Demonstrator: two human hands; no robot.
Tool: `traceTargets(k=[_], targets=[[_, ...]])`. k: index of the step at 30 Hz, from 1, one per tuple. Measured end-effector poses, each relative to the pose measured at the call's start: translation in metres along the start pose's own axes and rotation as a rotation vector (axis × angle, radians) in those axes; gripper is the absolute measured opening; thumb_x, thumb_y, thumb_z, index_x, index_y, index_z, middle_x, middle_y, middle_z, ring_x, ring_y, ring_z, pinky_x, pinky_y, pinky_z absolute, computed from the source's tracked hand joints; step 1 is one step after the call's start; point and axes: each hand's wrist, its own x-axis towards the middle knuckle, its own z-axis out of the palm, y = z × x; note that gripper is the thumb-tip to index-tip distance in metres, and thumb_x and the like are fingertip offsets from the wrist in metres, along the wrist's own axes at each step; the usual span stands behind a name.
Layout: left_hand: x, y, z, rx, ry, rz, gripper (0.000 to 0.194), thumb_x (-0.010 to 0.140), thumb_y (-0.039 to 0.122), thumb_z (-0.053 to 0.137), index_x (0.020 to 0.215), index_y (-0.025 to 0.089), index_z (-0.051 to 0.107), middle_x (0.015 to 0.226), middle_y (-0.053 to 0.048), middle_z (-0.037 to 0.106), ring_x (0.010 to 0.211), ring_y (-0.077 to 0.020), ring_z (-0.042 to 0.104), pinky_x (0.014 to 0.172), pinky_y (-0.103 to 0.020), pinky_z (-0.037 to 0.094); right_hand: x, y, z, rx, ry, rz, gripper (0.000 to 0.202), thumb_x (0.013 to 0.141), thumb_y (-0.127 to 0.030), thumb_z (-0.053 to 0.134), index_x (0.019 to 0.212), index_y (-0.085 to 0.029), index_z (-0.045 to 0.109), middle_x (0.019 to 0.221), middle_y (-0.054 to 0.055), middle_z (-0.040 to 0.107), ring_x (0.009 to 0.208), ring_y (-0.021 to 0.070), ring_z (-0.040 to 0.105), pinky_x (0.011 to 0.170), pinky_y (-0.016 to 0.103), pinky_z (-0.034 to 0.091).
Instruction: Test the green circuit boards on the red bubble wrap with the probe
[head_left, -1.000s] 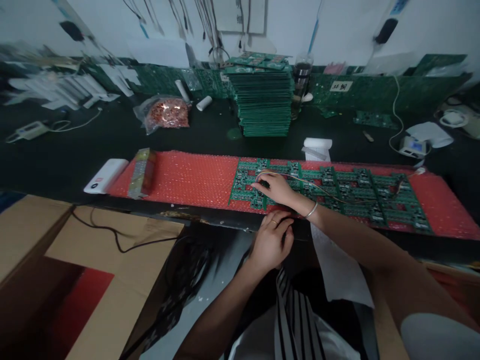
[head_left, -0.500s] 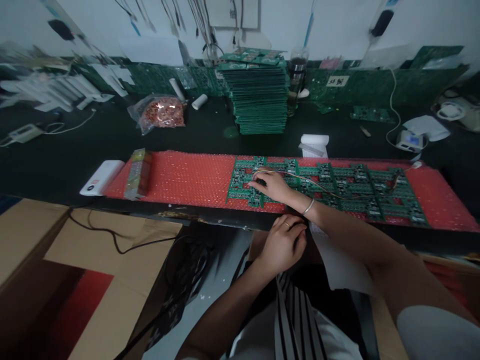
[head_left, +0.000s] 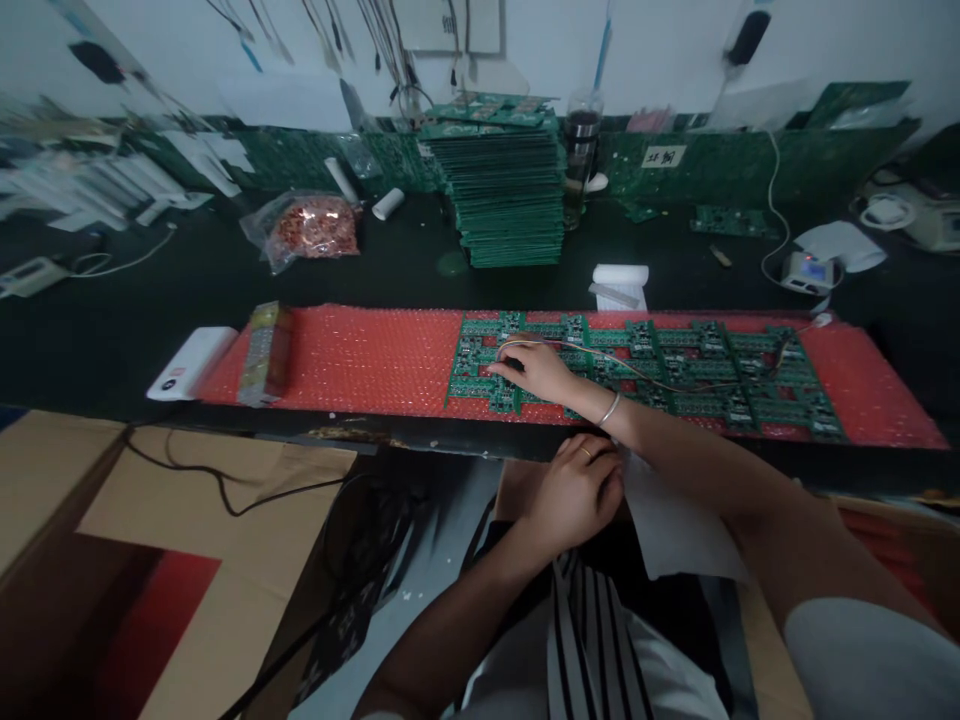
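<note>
Green circuit boards (head_left: 690,370) lie in a row on red bubble wrap (head_left: 367,350). Over the boards at the left end is my right hand (head_left: 536,368), its thumb and fingers curled around a small dark part at the end of a thin cable (head_left: 637,375). That cable runs right across the boards towards a small meter (head_left: 810,272). My left hand (head_left: 581,492), with a ring on one finger, rests below the table's front edge, fingers curled; whatever it may hold is hidden.
A tall stack of green boards (head_left: 510,190) stands at the back, beside a bottle (head_left: 581,150). A bag of copper-coloured parts (head_left: 315,228), a taped block (head_left: 266,352) and a white power bank (head_left: 193,362) are further left. Open cardboard boxes (head_left: 217,510) sit below the table.
The whole view has shifted slightly, so the table's objects appear a little further left. My right hand stays over the same boards. The meter's display has changed from bluish to partly red.
</note>
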Motion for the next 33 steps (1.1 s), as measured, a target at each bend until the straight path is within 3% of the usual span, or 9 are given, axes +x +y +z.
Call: traceTargets(k=[5, 10, 18, 22, 29, 31, 33], targets=[[0.0, -0.008, 0.012, -0.034, -0.08, 0.024, 0.016, 0.089, 0.019, 0.063, 0.104, 0.018, 0.068, 0.111, -0.009, 0.067, 0.107, -0.0243, 0.058, 0.095, -0.041, 0.05, 0.004, 0.001, -0.001, -0.004, -0.06, 0.031, 0.03, 0.095, -0.044, 0.058, 0.077, -0.021, 0.059, 0.087, 0.003, 0.065, 0.093, 0.0175, 0.059, 0.086, 0.03, 0.042], [-0.001, -0.016, 0.032, 0.059, -0.138, 0.063, 0.026, 0.084, 0.027, 0.072, 0.108, 0.016, 0.067, 0.111, -0.013, 0.065, 0.107, -0.0295, 0.057, 0.09, -0.047, 0.051, 0.007, 0.005, -0.002, -0.012, -0.086, 0.037, 0.03, 0.097, -0.045, 0.055, 0.08, -0.021, 0.058, 0.09, 0.003, 0.064, 0.093, 0.0171, 0.058, 0.085, 0.029, 0.04], [-0.003, -0.027, 0.054, 0.134, 0.018, 0.092, 0.017, 0.095, 0.018, 0.055, 0.105, 0.018, 0.068, 0.108, -0.009, 0.064, 0.101, -0.0233, 0.056, 0.087, -0.039, 0.054, 0.008, 0.001, -0.007, -0.007, -0.117, 0.072, 0.029, 0.097, -0.043, 0.055, 0.079, -0.02, 0.057, 0.088, 0.002, 0.062, 0.092, 0.0163, 0.057, 0.083, 0.027, 0.039], [-0.006, -0.032, 0.055, 0.091, 0.092, 0.113, 0.017, 0.095, 0.018, 0.055, 0.104, 0.017, 0.069, 0.105, -0.009, 0.066, 0.101, -0.0223, 0.057, 0.087, -0.037, 0.053, 0.008, 0.0, -0.008, 0.01, -0.109, 0.056, 0.029, 0.097, -0.042, 0.056, 0.078, -0.02, 0.056, 0.087, 0.002, 0.061, 0.09, 0.016, 0.057, 0.082, 0.027, 0.039], [-0.012, -0.024, 0.058, 0.141, 0.087, 0.14, 0.016, 0.096, 0.019, 0.054, 0.097, 0.02, 0.07, 0.102, -0.009, 0.068, 0.101, -0.0229, 0.06, 0.086, -0.039, 0.051, 0.007, 0.002, -0.007, -0.001, -0.116, 0.061, 0.029, 0.098, -0.043, 0.053, 0.08, -0.02, 0.056, 0.088, 0.002, 0.062, 0.09, 0.0158, 0.056, 0.082, 0.027, 0.038], [-0.013, -0.018, 0.049, 0.096, 0.119, 0.126, 0.013, 0.095, 0.019, 0.056, 0.095, 0.021, 0.069, 0.101, -0.008, 0.068, 0.1, -0.022, 0.06, 0.084, -0.038, 0.051, 0.006, 0.002, -0.006, 0.0, -0.101, 0.048, 0.029, 0.098, -0.042, 0.054, 0.08, -0.02, 0.057, 0.089, 0.002, 0.062, 0.09, 0.0155, 0.055, 0.083, 0.027, 0.038], [-0.013, -0.017, 0.029, 0.044, 0.197, 0.076, 0.012, 0.094, 0.018, 0.057, 0.094, 0.021, 0.068, 0.099, -0.007, 0.068, 0.098, -0.0205, 0.06, 0.083, -0.036, 0.051, 0.005, 0.002, -0.005, 0.001, -0.082, 0.046, 0.029, 0.098, -0.042, 0.054, 0.079, -0.02, 0.057, 0.088, 0.002, 0.063, 0.091, 0.0156, 0.056, 0.083, 0.027, 0.039]])
